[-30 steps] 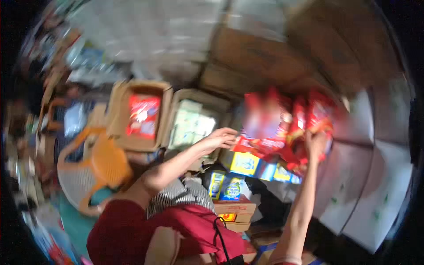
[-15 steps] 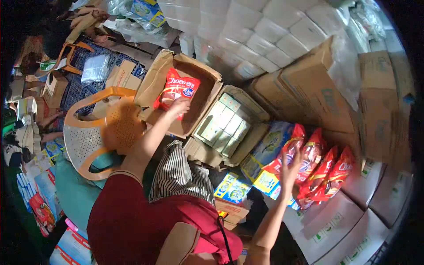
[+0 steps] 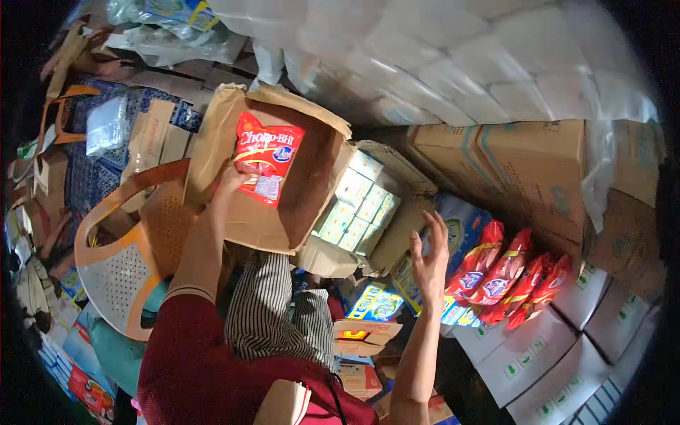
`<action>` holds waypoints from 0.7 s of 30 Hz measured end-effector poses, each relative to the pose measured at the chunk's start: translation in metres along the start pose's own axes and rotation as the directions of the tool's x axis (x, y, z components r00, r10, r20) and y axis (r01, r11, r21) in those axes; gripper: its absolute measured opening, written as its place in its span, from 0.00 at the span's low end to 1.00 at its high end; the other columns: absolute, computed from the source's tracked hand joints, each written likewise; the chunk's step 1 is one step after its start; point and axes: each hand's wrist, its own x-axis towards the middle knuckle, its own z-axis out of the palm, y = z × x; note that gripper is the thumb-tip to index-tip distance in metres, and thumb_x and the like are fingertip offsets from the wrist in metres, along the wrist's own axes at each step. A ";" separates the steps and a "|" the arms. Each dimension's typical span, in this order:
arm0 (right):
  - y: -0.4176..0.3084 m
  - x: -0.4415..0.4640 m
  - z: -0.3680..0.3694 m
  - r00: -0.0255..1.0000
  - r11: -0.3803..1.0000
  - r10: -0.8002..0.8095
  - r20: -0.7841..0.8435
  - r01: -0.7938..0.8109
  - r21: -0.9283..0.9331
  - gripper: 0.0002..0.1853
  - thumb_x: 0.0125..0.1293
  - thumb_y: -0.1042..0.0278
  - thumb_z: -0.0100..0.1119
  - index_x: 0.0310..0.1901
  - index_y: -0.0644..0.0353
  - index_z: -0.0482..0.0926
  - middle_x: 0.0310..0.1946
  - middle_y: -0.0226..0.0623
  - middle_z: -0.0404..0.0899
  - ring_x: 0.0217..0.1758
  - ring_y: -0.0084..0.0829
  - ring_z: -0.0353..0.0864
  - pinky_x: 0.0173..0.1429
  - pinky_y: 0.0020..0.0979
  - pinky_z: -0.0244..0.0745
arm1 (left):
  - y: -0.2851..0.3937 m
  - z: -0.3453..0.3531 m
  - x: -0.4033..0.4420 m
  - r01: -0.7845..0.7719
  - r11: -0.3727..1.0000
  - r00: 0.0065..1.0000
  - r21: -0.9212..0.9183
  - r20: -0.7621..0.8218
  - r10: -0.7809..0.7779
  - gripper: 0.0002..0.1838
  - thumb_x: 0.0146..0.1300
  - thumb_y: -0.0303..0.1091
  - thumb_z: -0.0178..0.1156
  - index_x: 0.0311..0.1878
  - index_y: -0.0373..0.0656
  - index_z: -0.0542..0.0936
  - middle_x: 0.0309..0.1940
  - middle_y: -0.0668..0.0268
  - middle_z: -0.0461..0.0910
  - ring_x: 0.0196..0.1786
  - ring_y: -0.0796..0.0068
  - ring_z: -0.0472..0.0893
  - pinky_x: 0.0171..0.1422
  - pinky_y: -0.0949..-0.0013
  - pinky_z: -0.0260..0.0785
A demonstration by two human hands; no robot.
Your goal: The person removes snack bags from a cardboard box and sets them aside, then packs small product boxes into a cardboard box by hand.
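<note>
While our left hand is touching the lower left side of a red packet, this packet is lying inside an open box. We are not seeing the fingers clearly enough to tell whether they are gripping it. Our right hand is hovering with fingers apart, holding nothing. Near it, red pouches are leaning in a row, and small cartons are sitting in the neighbouring box.
</note>
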 end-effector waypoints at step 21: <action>-0.035 -0.005 0.039 0.978 0.982 0.000 0.207 -0.039 0.185 0.20 0.55 0.73 0.55 0.51 0.64 0.67 0.48 0.53 0.67 0.53 0.49 0.67 0.57 0.39 0.63 | 0.097 0.070 -0.049 -0.063 0.977 0.978 0.202 -0.182 0.101 0.09 0.50 0.36 0.58 0.30 0.40 0.75 0.25 0.57 0.77 0.28 0.67 0.76 0.35 0.65 0.66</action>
